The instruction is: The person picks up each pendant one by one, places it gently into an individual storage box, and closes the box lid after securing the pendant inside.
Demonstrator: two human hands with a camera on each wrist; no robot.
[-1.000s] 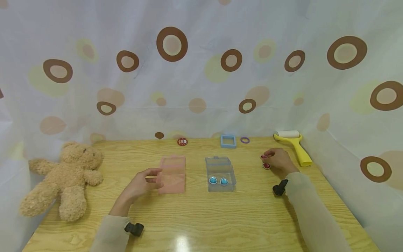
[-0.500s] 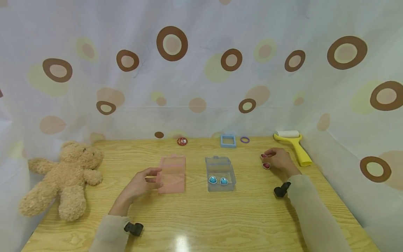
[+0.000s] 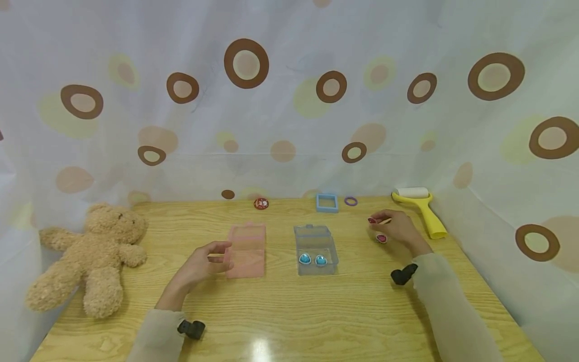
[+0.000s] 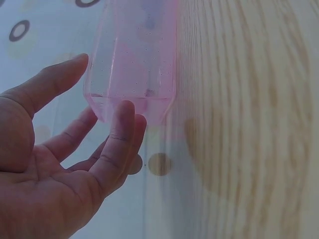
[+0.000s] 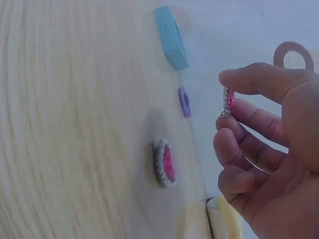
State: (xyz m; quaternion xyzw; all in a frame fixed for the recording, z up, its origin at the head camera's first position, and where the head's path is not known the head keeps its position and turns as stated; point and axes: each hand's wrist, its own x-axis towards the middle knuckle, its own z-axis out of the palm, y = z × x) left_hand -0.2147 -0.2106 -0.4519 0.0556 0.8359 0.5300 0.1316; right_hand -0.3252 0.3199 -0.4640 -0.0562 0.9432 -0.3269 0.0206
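My right hand [image 3: 399, 229] pinches a red gem charm [image 5: 229, 101] with a silver rim between thumb and fingers, raised off the table. Below it, a second red gem charm [image 3: 381, 239] lies on the wood. At the left edge of an opened pink clear box [image 3: 246, 263], my left hand [image 3: 203, 264] is held with its fingers loosely bent and apart. In the left wrist view those fingers are close by the pink box's end; whether they touch it I cannot tell. An opened grey-blue clear box [image 3: 316, 241] between the hands holds two blue gem charms [image 3: 305, 259].
Along the back edge sit a red round badge [image 3: 261, 203], a blue square frame [image 3: 327, 203] and a purple ring [image 3: 350, 201]. A yellow-handled roller [image 3: 422, 206] lies at the back right. A teddy bear [image 3: 95, 256] lies at the left.
My right hand has lifted one red gem charm and shifted slightly left with it, leaving the other on the table. The left hand has stayed in place.
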